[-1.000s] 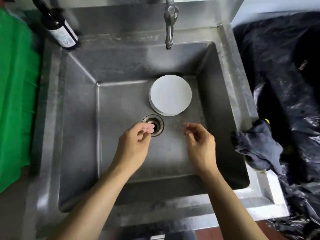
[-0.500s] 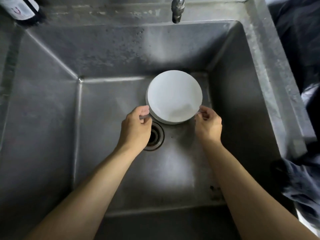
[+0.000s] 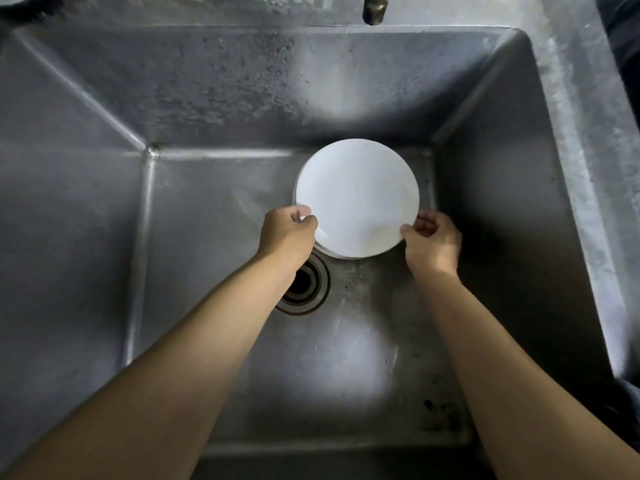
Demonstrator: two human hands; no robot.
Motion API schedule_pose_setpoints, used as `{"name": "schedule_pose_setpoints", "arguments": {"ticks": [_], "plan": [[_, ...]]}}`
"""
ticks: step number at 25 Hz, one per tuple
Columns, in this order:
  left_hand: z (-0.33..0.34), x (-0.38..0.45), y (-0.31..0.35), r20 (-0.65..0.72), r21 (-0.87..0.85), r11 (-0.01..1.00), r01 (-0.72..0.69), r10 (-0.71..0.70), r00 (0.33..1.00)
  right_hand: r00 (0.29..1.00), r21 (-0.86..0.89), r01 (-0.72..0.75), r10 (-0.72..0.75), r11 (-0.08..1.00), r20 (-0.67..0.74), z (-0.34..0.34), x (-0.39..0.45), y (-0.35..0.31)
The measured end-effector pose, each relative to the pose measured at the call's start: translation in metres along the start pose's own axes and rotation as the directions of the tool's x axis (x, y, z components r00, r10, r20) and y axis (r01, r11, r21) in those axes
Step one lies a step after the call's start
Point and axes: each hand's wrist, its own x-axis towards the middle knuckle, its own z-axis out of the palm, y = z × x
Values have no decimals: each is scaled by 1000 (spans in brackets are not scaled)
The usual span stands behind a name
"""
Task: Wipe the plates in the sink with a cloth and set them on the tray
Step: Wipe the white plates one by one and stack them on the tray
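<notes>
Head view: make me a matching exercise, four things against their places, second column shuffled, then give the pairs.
Things:
1. top plate
2. drain
3. faucet spout
4. right hand

Places:
A. top edge of the view, above the sink's back wall
B. on the stack, gripped on both sides
C. at the plate's near right rim
D. sink floor, partly under the left hand's forearm

Pairs: 1-B, 2-D, 3-A, 4-C

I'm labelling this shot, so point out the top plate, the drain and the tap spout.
top plate [image 3: 356,195]: head view, centre of its white face
drain [image 3: 306,284]: head view, dark opening
tap spout [image 3: 374,6]: head view, its tip
</notes>
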Motion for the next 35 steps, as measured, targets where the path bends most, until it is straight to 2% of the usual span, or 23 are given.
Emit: {"name": "schedule_pose_setpoints", "arguments": {"ticks": [2, 8, 12, 16, 19, 22, 24, 31, 35], "plan": [[1, 0, 4, -15, -90, 995, 38, -39, 999, 1000, 31, 10, -11, 999, 26, -2, 0, 0], [-14, -25, 10, -69, -274, 961, 38, -59, 996, 996, 41, 40, -43, 998, 79, -16, -26, -8], [-41, -66, 7, -111, -253, 966, 51, -81, 990, 988, 24, 93, -95, 995, 121, -30, -68, -22], [-67, -103, -15, -164, -307, 943, 129, -186, 969, 981, -38, 141, -135, 989, 136, -39, -117, -39], [-79, -122, -34, -185, -407, 876, 257, -355, 916, 980, -137, 172, -155, 976, 127, -42, -148, -60], [-86, -137, -50, -109, -457, 793, 402, -498, 860, 974, -249, 199, -163, 948, 158, -42, -166, -81], [-90, -144, -56, -51, -484, 749, 452, -540, 840, 975, -276, 176, -129, 945, 181, -40, -172, -87], [-96, -155, -55, -41, -528, 734, 427, -525, 850, 984, -289, 76, -24, 954, 179, -51, -184, -87], [-94, -169, -40, 33, -680, 608, 409, -532, 846, 974, -204, -12, 58, 979, 221, -60, -196, -73]]}}
